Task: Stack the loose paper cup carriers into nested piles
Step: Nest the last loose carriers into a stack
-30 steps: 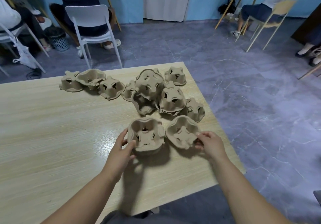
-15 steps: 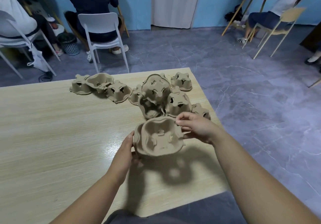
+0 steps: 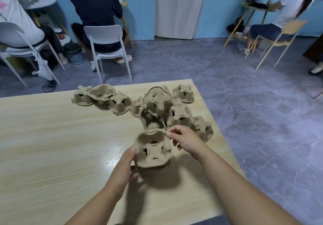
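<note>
Two brown pulp cup carriers sit nested as one small stack [image 3: 153, 152] on the wooden table [image 3: 52, 146], its cups facing up. My left hand [image 3: 125, 165] grips the stack's left side, thumb on the rim. My right hand [image 3: 185, 140] is at the stack's upper right rim, fingers curled and pinching at the edge. Behind the stack lies a heap of loose carriers [image 3: 162, 107], some upside down and some tilted against each other. A second loose group [image 3: 103, 97] lies further left.
The table's right edge [image 3: 213, 120] runs close to the heap, with grey tiled floor beyond. A white chair [image 3: 106, 41] with a seated person stands past the table's far edge. Other seated people are at the far left and far right.
My right hand lifted the carrier that lay to the right and set it onto the one under my left hand; the two now sit nested. The head camera has tilted up.
</note>
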